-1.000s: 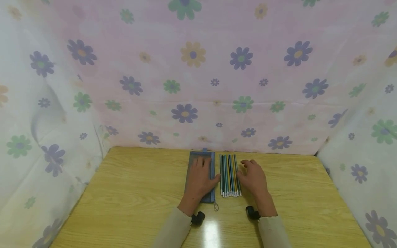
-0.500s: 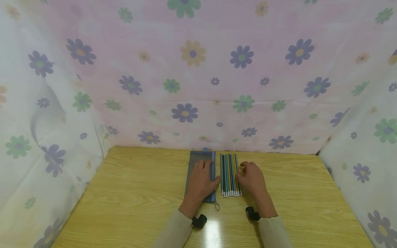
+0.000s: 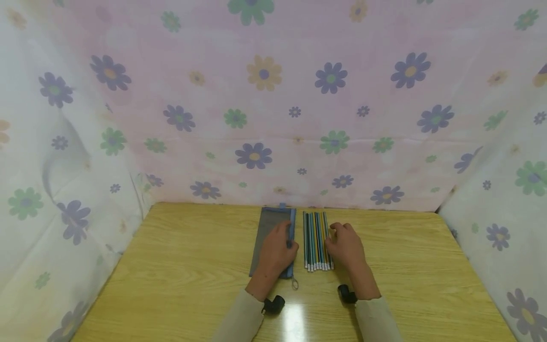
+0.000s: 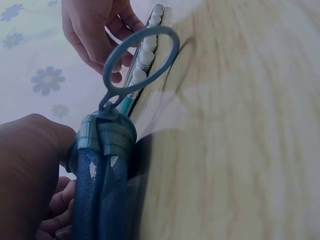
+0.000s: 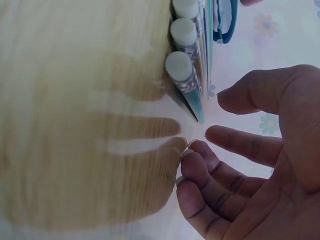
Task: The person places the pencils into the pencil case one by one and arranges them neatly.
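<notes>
Head view: shows the left hand [image 3: 274, 251] over the grey-blue mesh pouch [image 3: 266, 227], with fingers bent and thumb set apart from the index finger at the zip strip [image 3: 292, 216]. Cannot tell whether pinching the fabric or only resting on it. Shows the pouch on the wood-grain table [image 3: 192, 266], partly beneath those fingers, with bare mesh beyond the fingertips and to the left of the knuckles.

Shows a row of striped pencils [image 3: 315, 240] between the two hands, just right of the left thumb, with yellow, green and dark shades side by side and white eraser ends [image 5: 183, 32] toward the wrists. Places the right hand [image 3: 348, 248] just beside the outermost pencil, with fingers loosely bent and thumb and index fingertip apart.

Left wrist view: shows the thumb close against the zip end of the pouch, other fingertips partly hidden behind it. Shows the pull ring [image 4: 116, 91] sticking out past the thumb tip, with eraser ends and the right fingers farther off.

Right wrist view: shows the gap between thumb and index finger with nothing gripped, the remaining fingers curved close together. Shows the nearest pencil just past that gap; cannot tell for certain about contact. Shows floral cloth [image 3: 295, 128] beyond all the fingertips.
</notes>
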A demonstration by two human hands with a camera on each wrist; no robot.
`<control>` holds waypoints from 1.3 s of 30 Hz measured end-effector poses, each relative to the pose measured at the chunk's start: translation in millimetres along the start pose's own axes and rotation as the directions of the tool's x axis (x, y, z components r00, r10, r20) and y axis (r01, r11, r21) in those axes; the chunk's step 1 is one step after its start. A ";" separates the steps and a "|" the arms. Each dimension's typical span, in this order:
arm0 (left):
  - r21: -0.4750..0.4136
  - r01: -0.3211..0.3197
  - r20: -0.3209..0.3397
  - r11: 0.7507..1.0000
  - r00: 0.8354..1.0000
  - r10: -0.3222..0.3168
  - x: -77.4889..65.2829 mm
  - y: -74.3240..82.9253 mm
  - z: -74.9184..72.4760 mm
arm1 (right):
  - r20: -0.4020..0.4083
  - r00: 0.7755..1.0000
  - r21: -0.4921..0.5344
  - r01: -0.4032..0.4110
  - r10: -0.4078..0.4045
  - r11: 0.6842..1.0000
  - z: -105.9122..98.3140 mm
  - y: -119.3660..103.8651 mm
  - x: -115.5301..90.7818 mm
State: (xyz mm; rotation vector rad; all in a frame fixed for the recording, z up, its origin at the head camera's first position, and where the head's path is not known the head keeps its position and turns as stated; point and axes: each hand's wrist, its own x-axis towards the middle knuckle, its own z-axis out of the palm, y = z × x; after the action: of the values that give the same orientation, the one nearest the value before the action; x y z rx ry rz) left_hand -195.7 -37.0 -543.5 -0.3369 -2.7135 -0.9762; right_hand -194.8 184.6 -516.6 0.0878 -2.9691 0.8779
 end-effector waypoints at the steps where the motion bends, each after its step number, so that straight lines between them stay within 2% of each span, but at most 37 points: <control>1: -0.023 0.007 -0.003 1.000 1.000 -0.007 -0.1 -0.4 -0.1 | 0.000 1.000 0.003 -0.002 0.002 1.000 -0.1 0.0 -0.1; 5: -0.076 0.017 -0.023 0.997 1.000 -0.019 0.8 -2.3 0.7 | 0.001 1.000 0.003 -0.012 0.012 1.000 -0.1 0.7 -0.1; 14: -0.125 0.037 -0.051 0.991 0.998 -0.044 1.8 -5.3 2.9 | 0.021 1.000 0.037 -0.004 0.003 0.999 -2.7 2.6 0.1; 23: -0.199 0.022 -0.043 0.980 0.999 -0.031 2.1 -6.4 1.6 | 0.032 0.999 0.086 -0.035 0.032 0.996 -0.8 4.2 1.2; 29: -0.261 0.034 -0.028 0.965 0.999 -0.042 1.9 -5.1 -1.3 | 0.029 0.999 0.095 -0.040 0.037 0.995 -0.2 5.3 1.8; 39: -0.299 0.048 -0.012 0.953 0.998 -0.055 1.2 -1.9 -4.9 | 0.028 0.999 0.053 -0.039 0.038 0.998 -0.2 3.5 -0.6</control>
State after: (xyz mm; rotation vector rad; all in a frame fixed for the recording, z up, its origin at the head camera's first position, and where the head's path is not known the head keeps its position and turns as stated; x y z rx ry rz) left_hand -196.7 -41.4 -540.6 -0.3078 -2.5654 -1.4019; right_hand -194.5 187.6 -518.4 0.0446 -2.9824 0.9685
